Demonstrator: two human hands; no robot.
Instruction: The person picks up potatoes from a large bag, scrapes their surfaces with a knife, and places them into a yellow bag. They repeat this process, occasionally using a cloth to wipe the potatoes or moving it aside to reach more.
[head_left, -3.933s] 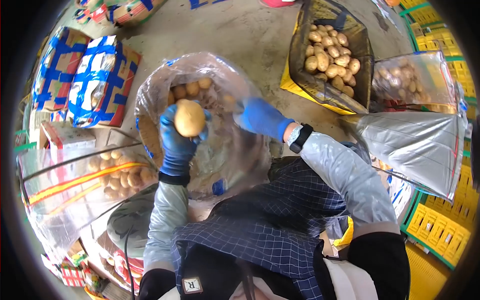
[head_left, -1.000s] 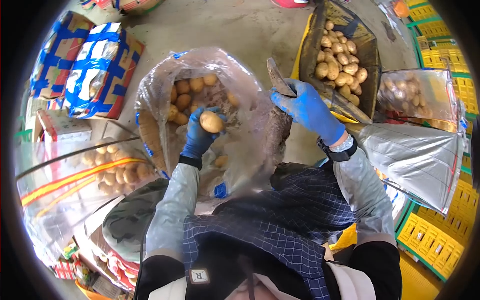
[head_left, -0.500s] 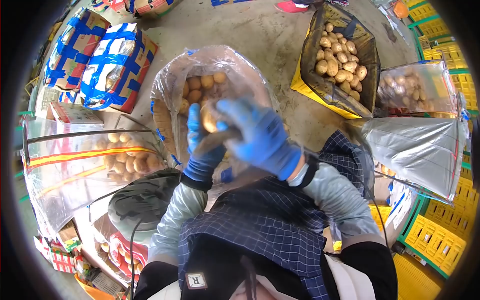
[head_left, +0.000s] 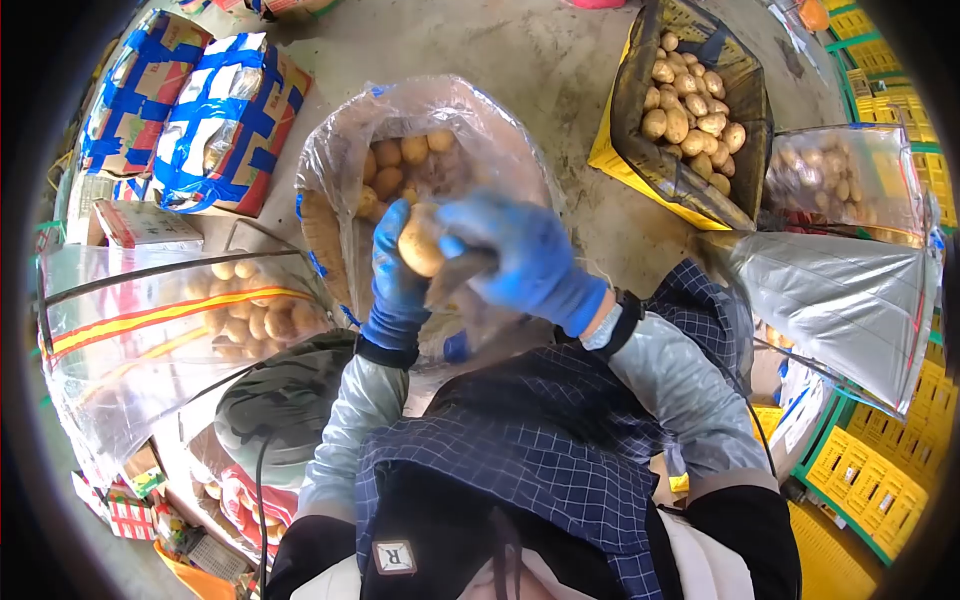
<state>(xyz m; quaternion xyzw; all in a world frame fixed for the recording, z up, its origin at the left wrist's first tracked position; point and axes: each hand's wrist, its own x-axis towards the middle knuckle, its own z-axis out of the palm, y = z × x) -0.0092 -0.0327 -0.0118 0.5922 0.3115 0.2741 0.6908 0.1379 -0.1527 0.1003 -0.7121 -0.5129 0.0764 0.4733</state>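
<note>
A pale brown potato (head_left: 421, 240) is gripped in my left hand (head_left: 395, 290), which wears a blue glove and has its fingers around the potato's left side. My right hand (head_left: 530, 265), also blue-gloved and smeared by motion, is curled beside the potato. Between the hands hangs a grey-brown, cloth-like piece (head_left: 460, 277), apparently pinched by my right hand; its exact kind is blurred. Below both hands stands an open container lined with clear plastic (head_left: 505, 140). Several potatoes (head_left: 414, 150) lie inside it, partly hidden by the plastic and my hands.
At the upper right, a yellow crate with a dark liner (head_left: 612, 150) holds many potatoes. A clear bag of potatoes (head_left: 255, 320) stands at left. Taped boxes (head_left: 225, 120) are at upper left. Silver sheeting (head_left: 825, 300) and yellow crates (head_left: 870, 480) line the right side.
My right hand has shifted slightly right, and more of the potato in my left hand shows. The grey-brown piece has moved to the right with my right hand.
</note>
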